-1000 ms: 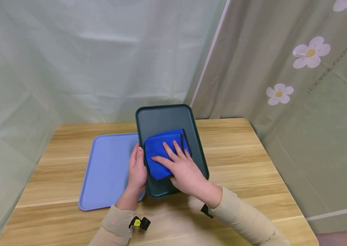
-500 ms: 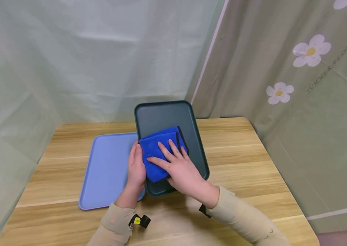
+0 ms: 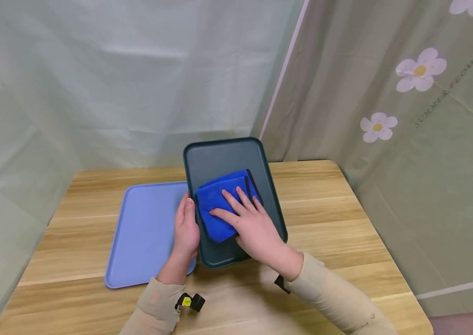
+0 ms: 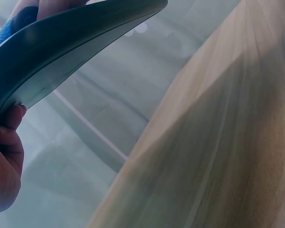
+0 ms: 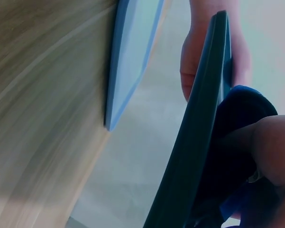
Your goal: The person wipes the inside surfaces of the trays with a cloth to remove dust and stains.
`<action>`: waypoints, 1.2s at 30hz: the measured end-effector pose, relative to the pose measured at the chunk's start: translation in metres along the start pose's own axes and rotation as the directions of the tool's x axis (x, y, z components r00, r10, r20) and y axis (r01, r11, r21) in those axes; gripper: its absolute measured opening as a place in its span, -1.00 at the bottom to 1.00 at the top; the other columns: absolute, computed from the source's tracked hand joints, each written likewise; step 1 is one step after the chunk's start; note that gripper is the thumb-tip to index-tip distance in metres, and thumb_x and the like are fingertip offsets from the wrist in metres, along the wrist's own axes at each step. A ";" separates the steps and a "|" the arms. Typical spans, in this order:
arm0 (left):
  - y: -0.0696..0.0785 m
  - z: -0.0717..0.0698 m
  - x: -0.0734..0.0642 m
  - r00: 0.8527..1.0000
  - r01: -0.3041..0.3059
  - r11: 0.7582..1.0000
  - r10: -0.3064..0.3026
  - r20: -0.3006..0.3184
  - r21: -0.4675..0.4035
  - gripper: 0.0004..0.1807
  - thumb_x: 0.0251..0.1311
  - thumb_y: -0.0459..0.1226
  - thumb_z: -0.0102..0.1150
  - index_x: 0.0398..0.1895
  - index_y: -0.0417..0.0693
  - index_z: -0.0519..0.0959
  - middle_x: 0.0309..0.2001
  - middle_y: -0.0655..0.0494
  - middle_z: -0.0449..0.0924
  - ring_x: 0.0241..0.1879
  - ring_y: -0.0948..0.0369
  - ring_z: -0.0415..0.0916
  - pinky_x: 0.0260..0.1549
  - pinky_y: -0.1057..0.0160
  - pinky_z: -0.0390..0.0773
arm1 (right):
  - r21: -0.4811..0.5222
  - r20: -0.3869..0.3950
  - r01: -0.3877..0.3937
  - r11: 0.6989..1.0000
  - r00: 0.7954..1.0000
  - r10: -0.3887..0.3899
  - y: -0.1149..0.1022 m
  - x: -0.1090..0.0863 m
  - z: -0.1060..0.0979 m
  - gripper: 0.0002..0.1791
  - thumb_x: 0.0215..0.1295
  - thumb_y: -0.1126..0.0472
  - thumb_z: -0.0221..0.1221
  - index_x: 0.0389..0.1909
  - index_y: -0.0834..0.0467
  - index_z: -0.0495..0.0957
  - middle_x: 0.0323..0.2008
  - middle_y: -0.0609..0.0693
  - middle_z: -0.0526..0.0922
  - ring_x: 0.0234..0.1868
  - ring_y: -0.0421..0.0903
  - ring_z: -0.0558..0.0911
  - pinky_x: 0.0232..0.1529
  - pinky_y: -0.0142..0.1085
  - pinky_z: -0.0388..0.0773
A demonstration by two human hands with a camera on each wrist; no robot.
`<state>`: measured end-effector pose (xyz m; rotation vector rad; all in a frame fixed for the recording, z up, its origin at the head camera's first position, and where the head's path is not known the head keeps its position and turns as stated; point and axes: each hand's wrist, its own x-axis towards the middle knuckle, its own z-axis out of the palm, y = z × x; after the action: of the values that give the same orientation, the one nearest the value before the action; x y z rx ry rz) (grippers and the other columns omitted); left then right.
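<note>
My left hand grips the left edge of a dark green rectangular tray, thumb on the rim and fingers curled beneath, as the left wrist view shows. Held clear of the table, the tray slants with its inner face towards me. On that face lies a folded blue cloth with black edging. My right hand presses the cloth down with its fingers spread and straight. From the right wrist view, the right thumb sits against the cloth's fold, its tip in shadow.
A light blue tray lies flat on the wooden table at the left, its right side overlapped by the green tray. Curtains hang behind and to both sides, the right one printed with white flowers. A black device is strapped at the left wrist.
The right hand and the blue cloth slid left across the green tray, then back right and slightly up. The left hand keeps its grip; the tray has risen slightly.
</note>
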<state>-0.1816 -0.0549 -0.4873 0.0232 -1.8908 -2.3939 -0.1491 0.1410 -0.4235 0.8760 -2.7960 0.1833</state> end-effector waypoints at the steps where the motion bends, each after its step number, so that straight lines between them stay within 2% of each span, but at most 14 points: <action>1: 0.000 0.000 0.000 1.000 0.006 1.000 -0.006 -0.005 -0.001 -0.27 0.75 -0.01 -0.24 0.72 -0.28 -0.02 0.68 -0.20 0.03 0.67 -0.05 -0.12 0.63 -0.10 -0.09 | 0.003 -0.006 -0.010 1.000 1.000 0.010 0.001 0.000 0.000 -0.08 0.20 0.33 0.51 0.54 -0.29 0.44 0.69 0.06 0.14 0.65 0.31 0.11 0.46 0.38 0.25; 13: 0.000 0.000 0.000 0.999 0.030 0.999 -0.031 -0.009 -0.036 -0.29 0.76 -0.03 -0.25 0.72 -0.26 -0.02 0.66 -0.20 0.07 0.63 -0.04 -0.01 0.61 -0.09 0.02 | 0.029 -0.067 -0.133 0.991 0.989 0.135 0.014 -0.004 -0.001 -0.11 0.19 0.40 0.40 0.51 -0.27 0.46 0.65 0.15 0.22 0.62 0.37 0.15 0.41 0.44 0.28; 18: 0.001 0.001 0.002 1.000 0.013 1.000 -0.013 -0.016 -0.027 -0.29 0.76 -0.05 -0.24 0.71 -0.33 -0.02 0.67 -0.25 0.03 0.64 -0.08 -0.05 0.61 -0.12 -0.02 | 0.038 -0.076 -0.162 0.986 0.983 0.165 0.017 -0.006 -0.002 -0.14 0.20 0.41 0.38 0.50 -0.24 0.47 0.62 0.21 0.25 0.58 0.42 0.21 0.35 0.46 0.34; 22: 0.002 0.002 0.002 1.000 0.012 1.000 -0.012 -0.008 -0.022 -0.27 0.76 -0.04 -0.25 0.71 -0.34 -0.04 0.68 -0.25 -0.01 0.66 -0.08 -0.10 0.62 -0.10 -0.06 | 0.054 -0.070 -0.166 0.985 0.983 0.169 0.016 -0.007 -0.003 -0.13 0.19 0.44 0.38 0.50 -0.21 0.48 0.61 0.22 0.27 0.56 0.44 0.24 0.34 0.47 0.35; 29: 0.000 0.006 0.003 1.000 -0.002 0.999 0.001 -0.028 -0.033 -0.31 0.76 -0.07 -0.23 0.70 -0.32 0.02 0.66 -0.23 0.07 0.64 -0.07 -0.02 0.61 -0.09 0.02 | 0.062 -0.058 -0.159 0.985 0.985 0.162 0.011 -0.006 -0.001 -0.12 0.19 0.45 0.39 0.51 -0.21 0.47 0.60 0.19 0.29 0.56 0.42 0.25 0.32 0.46 0.38; 36: -0.001 0.009 0.005 0.999 -0.005 1.000 0.005 -0.048 0.006 -0.30 0.76 -0.04 -0.22 0.71 -0.30 0.02 0.70 -0.17 -0.01 0.67 -0.02 -0.11 0.63 -0.07 -0.08 | 0.062 -0.066 -0.133 0.989 0.988 0.137 0.005 -0.003 0.000 -0.12 0.19 0.41 0.44 0.51 -0.21 0.48 0.61 0.17 0.28 0.59 0.39 0.21 0.38 0.45 0.31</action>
<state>-0.1873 -0.0459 -0.4860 0.0756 -1.8752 -2.3627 -0.1497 0.1463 -0.4246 0.6782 -2.7976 0.3112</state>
